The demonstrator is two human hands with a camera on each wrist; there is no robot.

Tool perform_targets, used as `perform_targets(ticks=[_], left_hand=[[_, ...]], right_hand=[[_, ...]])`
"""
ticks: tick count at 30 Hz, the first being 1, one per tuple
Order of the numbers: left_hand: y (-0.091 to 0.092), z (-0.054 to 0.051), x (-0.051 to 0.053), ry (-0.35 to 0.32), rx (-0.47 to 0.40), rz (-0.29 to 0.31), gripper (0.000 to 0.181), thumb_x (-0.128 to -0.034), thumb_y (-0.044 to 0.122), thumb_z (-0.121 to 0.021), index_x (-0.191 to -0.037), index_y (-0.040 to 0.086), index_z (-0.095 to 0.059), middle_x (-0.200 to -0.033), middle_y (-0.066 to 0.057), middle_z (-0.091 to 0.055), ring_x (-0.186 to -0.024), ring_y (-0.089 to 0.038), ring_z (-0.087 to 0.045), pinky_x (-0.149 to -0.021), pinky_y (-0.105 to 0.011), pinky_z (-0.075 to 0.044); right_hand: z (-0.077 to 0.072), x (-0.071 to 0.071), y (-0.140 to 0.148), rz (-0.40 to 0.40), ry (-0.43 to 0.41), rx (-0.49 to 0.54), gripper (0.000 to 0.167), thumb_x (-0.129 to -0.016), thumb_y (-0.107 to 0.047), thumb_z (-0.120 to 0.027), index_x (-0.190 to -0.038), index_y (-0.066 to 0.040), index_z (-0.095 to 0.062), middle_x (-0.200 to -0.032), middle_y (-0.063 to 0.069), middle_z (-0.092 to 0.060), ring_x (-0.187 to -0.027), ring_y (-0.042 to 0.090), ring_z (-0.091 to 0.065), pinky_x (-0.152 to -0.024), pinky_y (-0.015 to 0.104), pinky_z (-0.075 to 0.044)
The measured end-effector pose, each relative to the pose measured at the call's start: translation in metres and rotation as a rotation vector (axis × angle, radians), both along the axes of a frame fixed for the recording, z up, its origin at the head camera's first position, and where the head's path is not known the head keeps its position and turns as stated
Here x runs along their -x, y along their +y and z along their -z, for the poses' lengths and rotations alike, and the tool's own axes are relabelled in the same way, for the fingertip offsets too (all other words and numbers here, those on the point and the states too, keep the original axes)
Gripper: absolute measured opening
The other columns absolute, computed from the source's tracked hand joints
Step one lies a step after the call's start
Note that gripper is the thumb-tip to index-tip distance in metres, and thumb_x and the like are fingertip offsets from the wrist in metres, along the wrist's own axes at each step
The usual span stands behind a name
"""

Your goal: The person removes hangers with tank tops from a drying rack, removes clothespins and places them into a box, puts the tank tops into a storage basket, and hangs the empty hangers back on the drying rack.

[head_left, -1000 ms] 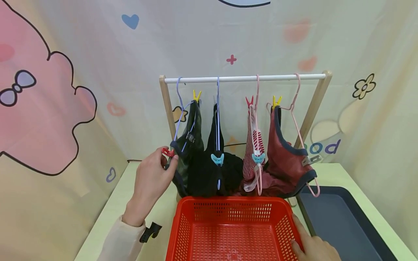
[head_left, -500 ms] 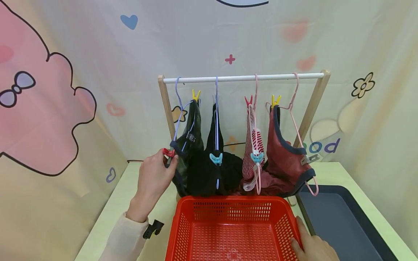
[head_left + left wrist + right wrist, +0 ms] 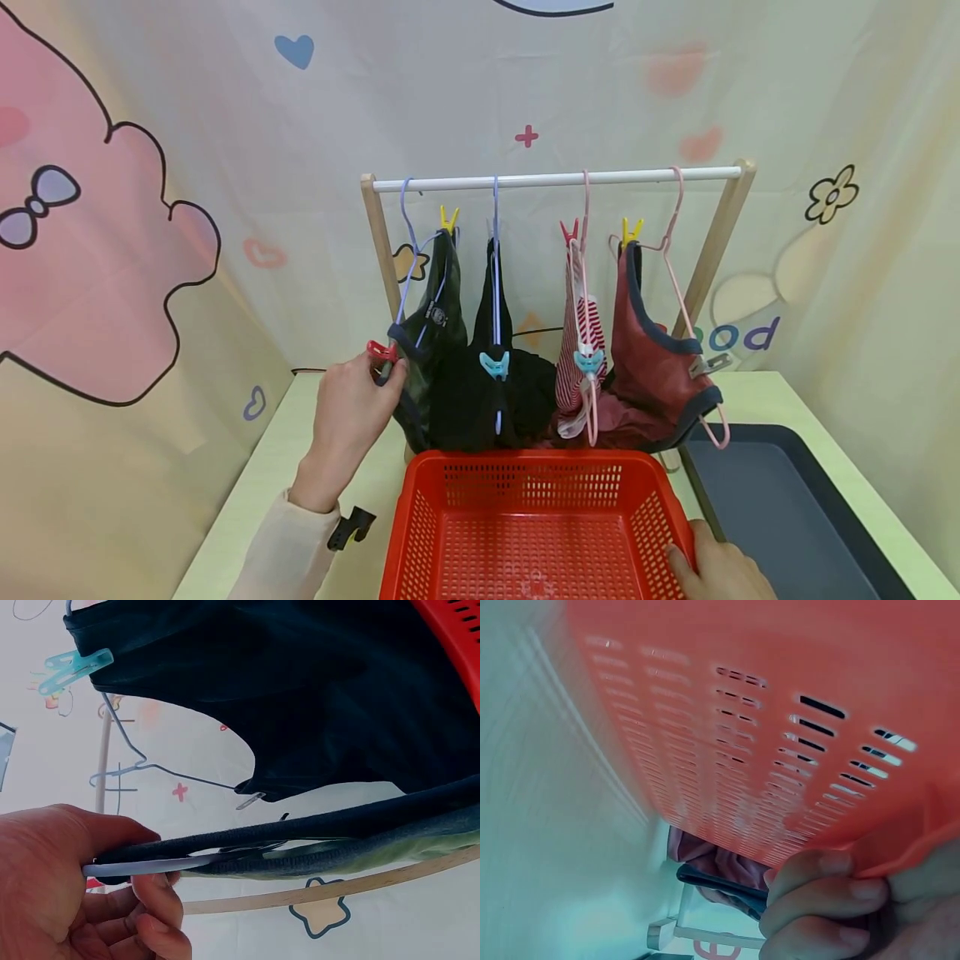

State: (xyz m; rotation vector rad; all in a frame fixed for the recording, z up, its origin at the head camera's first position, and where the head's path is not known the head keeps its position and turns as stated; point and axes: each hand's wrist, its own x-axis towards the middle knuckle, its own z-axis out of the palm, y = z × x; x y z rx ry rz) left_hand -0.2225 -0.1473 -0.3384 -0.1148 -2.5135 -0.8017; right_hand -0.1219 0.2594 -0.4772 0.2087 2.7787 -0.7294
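In the head view my left hand (image 3: 354,417) pinches the lower left corner of a dark green camisole-like garment (image 3: 442,325), beside a red clothespin (image 3: 381,352). The left wrist view shows thumb and fingers round the end of the pale blue hanger (image 3: 150,866) and the garment's dark edging (image 3: 315,832). A yellow clothespin (image 3: 449,218) fastens the garment's other end. My right hand (image 3: 723,567) grips the right rim of a red plastic basket (image 3: 540,462); the right wrist view shows its fingers (image 3: 817,896) curled at the rim.
A rack with a white rod (image 3: 555,178) carries several hangers. A black garment (image 3: 491,392), a red-striped one (image 3: 585,333) and a dark red one (image 3: 652,358) hang there with clothespins. A grey tray (image 3: 787,500) lies to the basket's right. A patterned curtain (image 3: 480,83) stands behind.
The fingers of my right hand have drawn back and curled more at the basket's rim. My left hand keeps its hold at the garment's corner; the head view has shifted slightly.
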Motion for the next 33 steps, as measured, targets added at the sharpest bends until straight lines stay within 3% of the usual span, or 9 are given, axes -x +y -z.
perform_targets(ticks=[8,15,21,33], left_hand=[[-0.0014,0.0022,0.0003,0.060,0.015,0.024,0.028,-0.0944,0.021,-0.063,-0.076,0.001,-0.069,-0.048,-0.001,-0.038,-0.041,-0.016,-0.033,-0.040,-0.024,-0.024],[-0.0017,0.0043,0.0006,0.101,-0.023,0.054,0.025,-0.0952,0.019,-0.063,-0.081,-0.001,-0.070,-0.049,-0.002,-0.038,-0.039,-0.014,-0.032,-0.039,-0.024,-0.024],[-0.0010,0.0049,0.0017,0.156,-0.043,0.064,0.026,-0.0953,0.019,-0.064,-0.077,0.000,-0.067,-0.049,0.000,-0.037,-0.038,-0.012,-0.030,-0.039,-0.023,-0.022],[-0.0003,0.0006,0.0017,0.250,-0.076,0.085,0.024,-0.0952,0.017,-0.064,-0.081,0.000,-0.071,-0.048,-0.001,-0.037,-0.037,-0.013,-0.029,-0.038,-0.024,-0.022]], right_hand=[[-0.0004,-0.0003,-0.0013,0.018,-0.019,0.027,0.049,-0.097,-0.032,-0.053,-0.117,0.012,-0.047,-0.073,0.005,-0.061,-0.061,0.017,-0.062,-0.055,0.037,-0.052],[-0.0015,-0.0005,-0.0024,0.021,-0.008,0.024,0.048,-0.097,-0.030,-0.053,-0.117,0.013,-0.048,-0.072,0.004,-0.060,-0.061,0.017,-0.062,-0.054,0.036,-0.051],[-0.0003,-0.0003,-0.0022,0.026,-0.017,0.023,0.049,-0.098,-0.032,-0.053,-0.118,0.013,-0.047,-0.072,0.004,-0.060,-0.061,0.017,-0.062,-0.054,0.036,-0.051],[-0.0020,-0.0014,-0.0036,0.036,-0.023,0.029,0.049,-0.097,-0.031,-0.053,-0.119,0.013,-0.047,-0.073,0.004,-0.060,-0.061,0.017,-0.061,-0.055,0.036,-0.051]])
